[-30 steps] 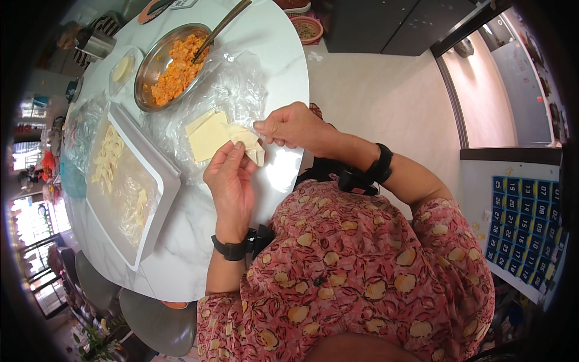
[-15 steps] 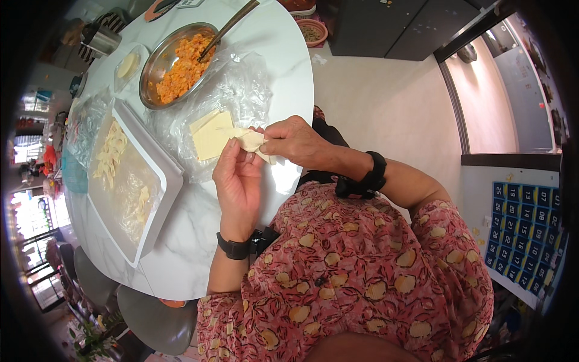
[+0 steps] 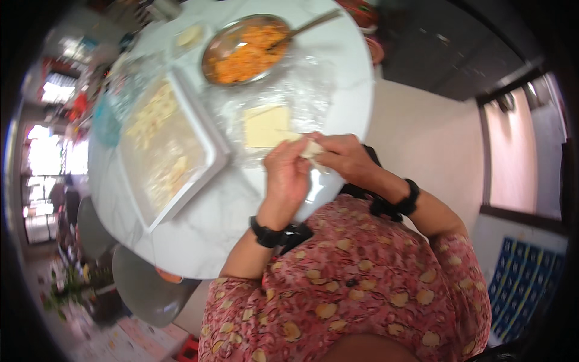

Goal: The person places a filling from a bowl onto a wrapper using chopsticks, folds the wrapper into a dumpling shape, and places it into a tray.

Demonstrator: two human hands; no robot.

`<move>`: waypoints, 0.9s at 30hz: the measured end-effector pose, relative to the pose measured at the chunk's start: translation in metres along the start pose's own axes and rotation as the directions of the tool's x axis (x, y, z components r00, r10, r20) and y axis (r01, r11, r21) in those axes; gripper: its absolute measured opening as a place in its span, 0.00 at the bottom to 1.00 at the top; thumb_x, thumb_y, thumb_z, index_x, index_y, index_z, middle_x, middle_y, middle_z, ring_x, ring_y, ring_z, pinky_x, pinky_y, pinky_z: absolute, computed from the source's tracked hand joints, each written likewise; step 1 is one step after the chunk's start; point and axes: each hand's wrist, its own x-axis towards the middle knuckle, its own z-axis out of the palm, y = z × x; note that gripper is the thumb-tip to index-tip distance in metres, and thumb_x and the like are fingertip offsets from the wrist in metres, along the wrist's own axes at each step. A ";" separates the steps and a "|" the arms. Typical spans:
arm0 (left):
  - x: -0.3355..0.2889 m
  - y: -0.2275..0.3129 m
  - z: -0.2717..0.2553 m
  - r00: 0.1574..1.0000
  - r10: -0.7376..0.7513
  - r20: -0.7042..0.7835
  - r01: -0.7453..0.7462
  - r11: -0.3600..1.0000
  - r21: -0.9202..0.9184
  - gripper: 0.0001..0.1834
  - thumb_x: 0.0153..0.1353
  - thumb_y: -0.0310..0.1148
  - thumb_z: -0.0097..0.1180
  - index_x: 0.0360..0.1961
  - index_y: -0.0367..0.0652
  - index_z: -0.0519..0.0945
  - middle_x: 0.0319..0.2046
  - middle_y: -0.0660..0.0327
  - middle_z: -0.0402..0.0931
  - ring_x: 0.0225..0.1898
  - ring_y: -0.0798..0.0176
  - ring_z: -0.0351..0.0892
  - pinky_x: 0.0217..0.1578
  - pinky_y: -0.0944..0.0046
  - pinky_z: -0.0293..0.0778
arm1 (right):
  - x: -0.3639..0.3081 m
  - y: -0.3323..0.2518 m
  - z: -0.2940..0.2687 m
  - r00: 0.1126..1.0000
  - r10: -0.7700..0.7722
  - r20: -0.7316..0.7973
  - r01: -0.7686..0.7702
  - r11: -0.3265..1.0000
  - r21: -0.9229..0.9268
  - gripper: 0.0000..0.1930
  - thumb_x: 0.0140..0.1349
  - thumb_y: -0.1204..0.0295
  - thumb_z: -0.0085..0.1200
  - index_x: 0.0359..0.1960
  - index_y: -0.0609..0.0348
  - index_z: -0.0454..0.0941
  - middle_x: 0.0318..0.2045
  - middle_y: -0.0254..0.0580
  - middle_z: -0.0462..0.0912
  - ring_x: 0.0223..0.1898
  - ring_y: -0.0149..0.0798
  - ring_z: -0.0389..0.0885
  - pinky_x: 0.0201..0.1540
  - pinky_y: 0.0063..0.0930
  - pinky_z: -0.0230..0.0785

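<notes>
Currently both hands, left hand [image 3: 288,175] and right hand [image 3: 341,158], pinch a small pale soft dough wrapper [image 3: 311,148] above the round white marble tabletop [image 3: 229,205]; likely thin, tearable; grip edges only.

Blue-and-white chequered sign [image 3: 523,283] low on the right wall, beside the pink doorway.
</notes>
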 end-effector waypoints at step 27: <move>-0.060 0.360 -0.082 0.743 0.658 -0.124 -0.171 0.366 0.915 0.08 0.51 0.24 0.56 0.30 0.29 0.77 0.24 0.56 0.77 0.24 0.66 0.75 0.25 0.69 0.71 | -0.008 0.025 0.000 0.910 0.397 0.123 -0.415 0.854 0.315 0.12 0.60 0.73 0.49 0.42 0.68 0.74 0.24 0.36 0.78 0.23 0.23 0.71 0.23 0.14 0.62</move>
